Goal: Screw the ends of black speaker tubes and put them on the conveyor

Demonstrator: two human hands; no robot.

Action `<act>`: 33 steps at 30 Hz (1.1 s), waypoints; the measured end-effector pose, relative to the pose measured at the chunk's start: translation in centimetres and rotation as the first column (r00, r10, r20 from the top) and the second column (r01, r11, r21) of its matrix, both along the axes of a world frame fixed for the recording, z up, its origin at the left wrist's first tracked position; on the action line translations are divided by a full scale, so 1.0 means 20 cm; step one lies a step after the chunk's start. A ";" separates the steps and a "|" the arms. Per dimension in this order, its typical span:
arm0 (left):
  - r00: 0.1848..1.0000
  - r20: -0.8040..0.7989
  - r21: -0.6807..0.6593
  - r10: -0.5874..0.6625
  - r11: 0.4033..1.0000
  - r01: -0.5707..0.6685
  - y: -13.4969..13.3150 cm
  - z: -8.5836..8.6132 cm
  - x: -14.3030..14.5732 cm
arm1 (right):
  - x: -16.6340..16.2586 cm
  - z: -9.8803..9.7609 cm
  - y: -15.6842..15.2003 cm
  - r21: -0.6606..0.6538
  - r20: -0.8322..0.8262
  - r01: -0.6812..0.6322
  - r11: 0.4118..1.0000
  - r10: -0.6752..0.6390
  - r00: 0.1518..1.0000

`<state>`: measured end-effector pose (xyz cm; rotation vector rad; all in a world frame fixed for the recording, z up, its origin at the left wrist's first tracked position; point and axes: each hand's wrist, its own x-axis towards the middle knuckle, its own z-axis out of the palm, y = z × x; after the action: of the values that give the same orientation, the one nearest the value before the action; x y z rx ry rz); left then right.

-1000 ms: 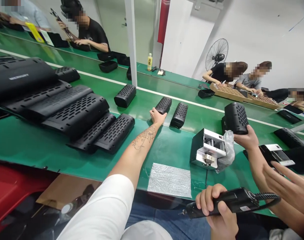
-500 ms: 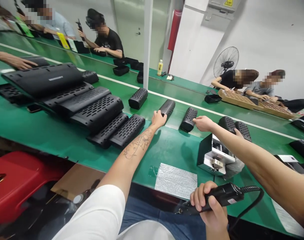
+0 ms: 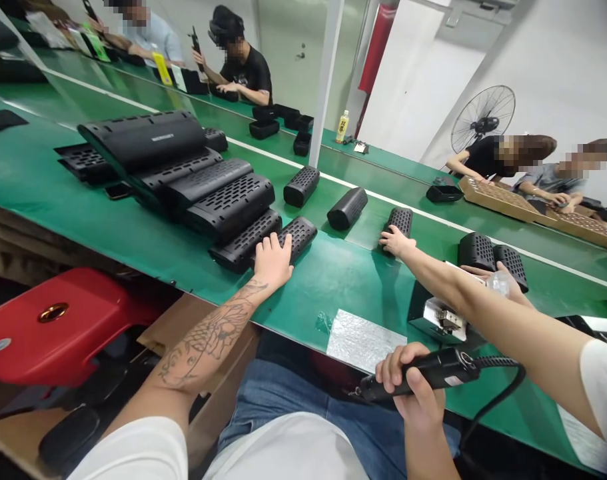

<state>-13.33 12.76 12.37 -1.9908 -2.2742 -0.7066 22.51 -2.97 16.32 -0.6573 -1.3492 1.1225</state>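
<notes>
My left hand (image 3: 274,260), at the end of a tattooed forearm, lies over the near end of a perforated black plastic housing (image 3: 300,235), its fingers curved around that end. This housing is the rightmost of a stepped pile of black housings (image 3: 223,193). Low in the view, my right hand (image 3: 410,380) is wrapped around a black corded electric screwdriver (image 3: 436,372), whose tip points left. A silver foil-like sheet (image 3: 360,339) lies on the green table just beyond it.
From the right, another person's hand (image 3: 397,241) touches a perforated housing (image 3: 400,220). Single housings (image 3: 302,185) stand along the belt. A small machine (image 3: 440,317) sits beneath that person's arm. Left below the table is a red stool (image 3: 58,320). Other people work across the table.
My left hand has let go of the smooth housing on the belt and moved left and nearer, onto the pile's end housing. My right hand still holds the screwdriver.
</notes>
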 end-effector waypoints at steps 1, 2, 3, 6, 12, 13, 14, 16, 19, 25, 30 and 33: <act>0.999 -0.016 -0.007 -0.029 1.000 0.029 -0.03 0.00 0.02 | -0.01 0.02 -0.01 0.010 0.007 0.005 1.000 -0.005 1.000; 0.996 -0.039 -0.012 -0.081 0.997 0.080 -0.07 0.01 0.03 | -0.02 0.04 -0.02 0.029 0.004 0.028 0.999 -0.028 1.000; 0.985 -0.068 -0.016 -0.159 0.987 0.158 -0.12 0.01 0.05 | -0.02 0.07 -0.03 0.052 0.003 0.055 0.997 -0.055 0.998; 0.872 -0.135 -0.016 -0.470 0.881 0.473 -0.25 0.02 0.09 | 0.02 0.16 -0.08 0.124 0.015 0.129 0.984 -0.132 0.991; 0.529 -0.028 -0.033 -0.848 0.529 0.848 -0.37 -0.01 0.36 | 0.11 0.35 -0.20 0.136 0.078 0.385 0.913 -0.397 0.914; 0.486 -0.013 -0.038 -0.874 0.486 0.873 -0.38 0.00 0.42 | 0.11 0.37 -0.22 0.134 0.090 0.433 0.892 -0.446 0.891; 0.454 -0.004 -0.041 -0.891 0.454 0.890 -0.38 0.00 0.48 | 0.11 0.39 -0.23 0.133 0.099 0.472 0.871 -0.486 0.868; 0.415 -0.005 -0.044 -0.910 0.415 0.909 -0.38 0.01 0.56 | 0.12 0.41 -0.23 0.139 0.103 0.518 0.844 -0.533 0.840; 0.405 -0.028 -0.063 -0.914 0.406 0.912 -0.38 0.02 0.61 | 0.13 0.40 -0.18 0.184 0.067 0.518 0.835 -0.536 0.841; 0.410 0.068 -0.012 -0.909 0.410 0.912 -0.36 -0.01 0.59 | 0.17 0.29 -0.02 0.182 0.008 0.477 0.860 -0.486 0.874; 0.417 0.090 -0.022 -0.905 0.417 0.909 -0.36 -0.02 0.60 | 0.21 0.21 0.05 0.230 0.053 0.413 0.881 -0.435 0.899; 0.413 0.094 -0.004 -0.906 0.414 0.910 -0.36 -0.02 0.60 | 0.22 0.19 0.07 0.220 0.035 0.406 0.887 -0.423 0.905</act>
<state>-1.41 5.58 12.02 -3.2325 -0.9620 -0.7202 26.98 -1.51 20.07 -0.7991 -1.2941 0.6047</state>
